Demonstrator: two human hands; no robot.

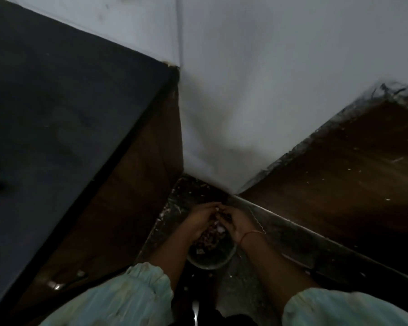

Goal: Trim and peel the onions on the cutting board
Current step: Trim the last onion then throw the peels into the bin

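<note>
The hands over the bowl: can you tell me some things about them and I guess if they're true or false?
1. Both hands, left hand and right hand, meet above the bowl. True.
2. The bowl is empty. False: it holds dark reddish scraps.
3. A thin band circles the right wrist. True.
4. The sleeves are bright red. False: they are pale green.
5. The hands lie flat and apart. False: the fingers curl together round something small, too blurred to name.

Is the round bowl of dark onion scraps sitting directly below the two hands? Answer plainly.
Yes. The round bowl of dark scraps sits on the floor right under the left hand and right hand, which meet above it.
</note>
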